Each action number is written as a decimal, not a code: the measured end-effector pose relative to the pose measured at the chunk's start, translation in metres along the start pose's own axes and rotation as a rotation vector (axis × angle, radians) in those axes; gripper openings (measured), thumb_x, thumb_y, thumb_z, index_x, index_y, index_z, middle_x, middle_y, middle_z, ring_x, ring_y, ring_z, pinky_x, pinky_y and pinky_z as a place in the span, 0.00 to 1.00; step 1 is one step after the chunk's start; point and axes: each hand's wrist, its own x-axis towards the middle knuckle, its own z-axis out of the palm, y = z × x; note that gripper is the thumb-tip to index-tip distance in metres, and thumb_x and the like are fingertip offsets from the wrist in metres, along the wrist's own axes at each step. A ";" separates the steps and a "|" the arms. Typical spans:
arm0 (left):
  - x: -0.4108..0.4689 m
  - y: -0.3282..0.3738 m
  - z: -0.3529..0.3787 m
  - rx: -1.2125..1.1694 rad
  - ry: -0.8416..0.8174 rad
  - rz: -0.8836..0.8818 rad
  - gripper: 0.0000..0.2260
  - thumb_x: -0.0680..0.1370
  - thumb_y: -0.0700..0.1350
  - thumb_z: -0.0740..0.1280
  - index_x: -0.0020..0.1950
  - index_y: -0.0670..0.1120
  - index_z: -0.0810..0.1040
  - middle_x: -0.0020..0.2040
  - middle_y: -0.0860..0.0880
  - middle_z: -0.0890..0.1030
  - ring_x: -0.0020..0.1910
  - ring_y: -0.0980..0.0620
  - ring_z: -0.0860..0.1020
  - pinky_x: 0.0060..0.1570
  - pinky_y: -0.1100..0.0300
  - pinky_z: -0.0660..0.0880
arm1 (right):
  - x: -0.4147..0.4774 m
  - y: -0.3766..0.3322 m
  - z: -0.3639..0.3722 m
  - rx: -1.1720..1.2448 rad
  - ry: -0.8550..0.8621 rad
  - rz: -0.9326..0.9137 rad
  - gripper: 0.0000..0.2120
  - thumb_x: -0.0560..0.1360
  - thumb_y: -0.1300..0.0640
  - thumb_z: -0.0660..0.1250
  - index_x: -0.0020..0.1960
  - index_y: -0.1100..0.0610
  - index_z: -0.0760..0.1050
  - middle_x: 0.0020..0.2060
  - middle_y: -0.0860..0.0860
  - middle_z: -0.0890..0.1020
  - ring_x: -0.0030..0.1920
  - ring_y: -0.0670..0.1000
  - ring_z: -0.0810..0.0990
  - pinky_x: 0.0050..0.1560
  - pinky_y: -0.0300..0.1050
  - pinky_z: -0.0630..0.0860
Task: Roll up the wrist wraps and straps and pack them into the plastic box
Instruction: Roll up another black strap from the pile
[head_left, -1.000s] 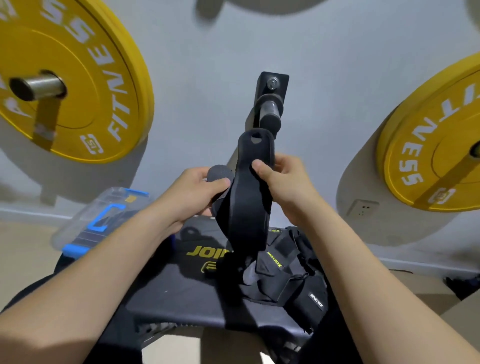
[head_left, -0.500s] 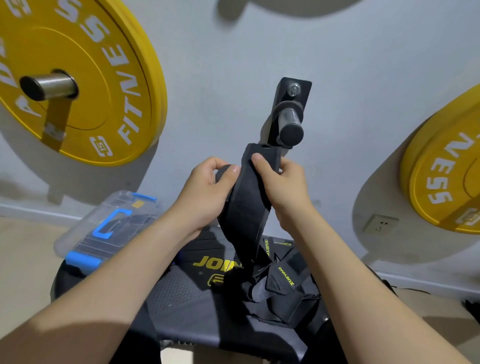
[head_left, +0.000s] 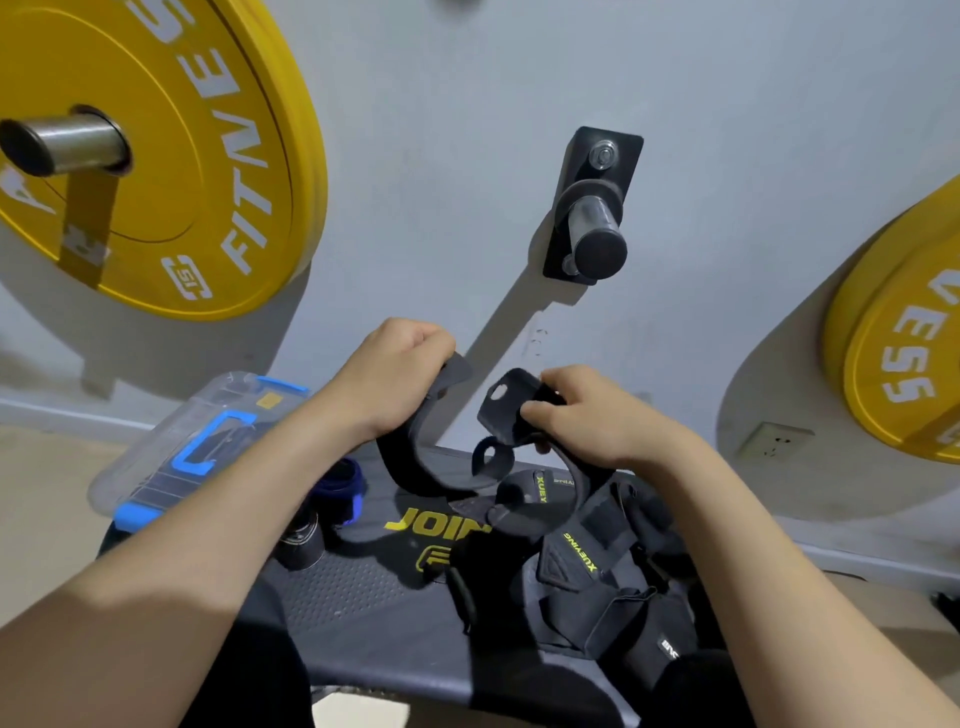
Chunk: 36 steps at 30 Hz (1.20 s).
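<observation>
- Left hand (head_left: 397, 371) curls round 1 end of a black strap (head_left: 415, 470).
- Right hand (head_left: 592, 415) pinches its holed end.
- Box (head_left: 156, 467) lies left of both grips.

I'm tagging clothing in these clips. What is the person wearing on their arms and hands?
Nothing visible. The left hand and right hand have no gloves, watch or band, and both forearms are bare, with no sleeve in view.

We hold our left hand (head_left: 396, 375) and right hand (head_left: 589, 418) lower and wider apart now; the strap (head_left: 404, 463) sags between them.
</observation>
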 end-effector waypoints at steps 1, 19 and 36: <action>-0.001 0.002 0.000 0.023 -0.017 0.003 0.16 0.72 0.52 0.57 0.36 0.38 0.67 0.35 0.43 0.70 0.36 0.49 0.66 0.41 0.50 0.64 | 0.000 0.004 0.000 -0.018 -0.012 -0.020 0.09 0.83 0.55 0.67 0.51 0.60 0.80 0.44 0.57 0.87 0.49 0.58 0.86 0.54 0.54 0.81; 0.010 -0.028 0.000 -0.353 -0.216 -0.129 0.07 0.87 0.48 0.66 0.53 0.48 0.81 0.33 0.50 0.75 0.22 0.55 0.64 0.21 0.66 0.62 | -0.004 0.037 0.012 -0.409 -0.355 0.017 0.15 0.75 0.40 0.76 0.52 0.51 0.81 0.43 0.46 0.83 0.46 0.52 0.83 0.46 0.47 0.77; 0.008 -0.040 -0.011 -0.091 -0.528 0.142 0.05 0.82 0.50 0.73 0.51 0.54 0.89 0.48 0.53 0.89 0.47 0.61 0.84 0.49 0.69 0.77 | 0.002 0.030 0.003 0.435 -0.426 -0.080 0.04 0.81 0.60 0.74 0.53 0.61 0.84 0.45 0.62 0.88 0.43 0.58 0.84 0.50 0.53 0.80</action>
